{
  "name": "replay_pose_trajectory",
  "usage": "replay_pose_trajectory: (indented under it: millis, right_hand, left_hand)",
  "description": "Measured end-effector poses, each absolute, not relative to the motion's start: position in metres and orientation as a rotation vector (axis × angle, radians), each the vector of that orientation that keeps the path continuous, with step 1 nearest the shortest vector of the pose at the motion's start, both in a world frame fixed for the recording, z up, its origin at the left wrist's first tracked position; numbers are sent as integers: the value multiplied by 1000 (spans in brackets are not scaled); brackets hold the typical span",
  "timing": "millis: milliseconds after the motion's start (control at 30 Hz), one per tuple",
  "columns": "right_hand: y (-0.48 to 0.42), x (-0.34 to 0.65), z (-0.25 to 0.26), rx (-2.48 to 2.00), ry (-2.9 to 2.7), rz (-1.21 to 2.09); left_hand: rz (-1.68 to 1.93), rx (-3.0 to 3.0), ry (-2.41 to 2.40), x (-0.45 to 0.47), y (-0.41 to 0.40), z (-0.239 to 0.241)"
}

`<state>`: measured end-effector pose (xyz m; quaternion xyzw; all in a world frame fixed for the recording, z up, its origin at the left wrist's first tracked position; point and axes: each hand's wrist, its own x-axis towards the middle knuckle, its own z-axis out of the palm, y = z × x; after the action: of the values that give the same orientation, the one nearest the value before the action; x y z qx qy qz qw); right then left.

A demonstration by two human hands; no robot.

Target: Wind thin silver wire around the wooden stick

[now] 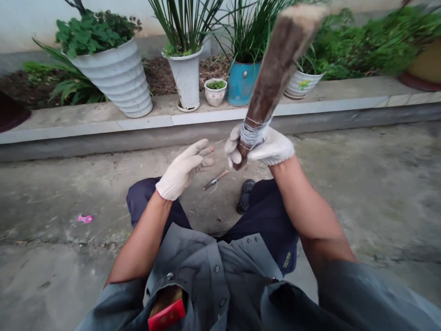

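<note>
A thick, dark wooden stick [270,73] rises at a tilt in front of me. My right hand [277,146], in a white knit glove, is closed around its lower end. White string [253,133] is wound around the stick just where the fingers grip it. To the left, my gloved left hand [182,170] has its fingers stretched and apart. A faint strand runs between its fingertips and the stick; whether the fingers touch it I cannot tell. Below, between my feet, a small thin stick-like piece [216,179] with something pale wound around it lies on the concrete.
A low tiled ledge [144,123] crosses ahead, bearing a ribbed white pot [117,78], a tall white pot [188,80], a small cup-like pot [215,94] and a blue pot [241,85]. A pink object [85,219] lies on the concrete ground [69,184] at left.
</note>
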<state>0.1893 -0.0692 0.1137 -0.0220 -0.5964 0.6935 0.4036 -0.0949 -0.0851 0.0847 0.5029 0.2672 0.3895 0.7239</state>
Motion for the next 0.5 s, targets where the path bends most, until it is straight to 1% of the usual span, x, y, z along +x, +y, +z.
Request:
replay_pose_trajectory:
  millis: [100,233,367,500]
  right_hand:
    - [-63,184,131,-116,-1485,1713]
    - [-54,176,152,-208,-1483,1637]
    - [-53,169,163,-341,-1480,1594]
    - [-57,165,180,-354,-1481,1505]
  left_hand:
    - [880,1223,704,-108,-81,97]
    - [777,1445,986,-113,-83,111]
    - [580,1753,1309,-120,-90,106]
    - [434,1893,1409,-141,-100,93]
